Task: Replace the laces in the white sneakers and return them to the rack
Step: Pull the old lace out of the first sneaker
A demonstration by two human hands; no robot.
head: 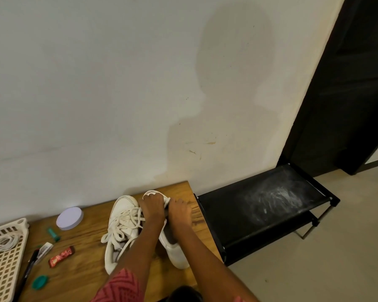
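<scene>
Two white sneakers are parked side by side on the wooden desk, toes pointed at the wall. The left sneaker is fully laced, with its loose lace ends flopped in a messy loop over the tongue and off to the side. The right sneaker is mostly hidden under the arms; only its toe cap and heel end can really be seen.

Both hands are bunched up at the toe end of the right sneaker. The left hand is curled into a fist-ish grip over the front eyelet area, and a strip of white lace can be seen poking out between the two hands. The right hand is curled too, fingers tucked down against the shoe right beside the left hand. That lace looks pinched by both, though the exact fingertip contact is hidden.

Off to the left, a cream plastic basket is sitting on the desk with a coil of white lace in it. Scattered between basket and shoes: a round pale lid, a small green tube, a white tube, a black pen, a red wrapper and a teal cap.

The black shoe rack is standing on the floor just right of the desk, its top shelf smeared with white dust.
</scene>
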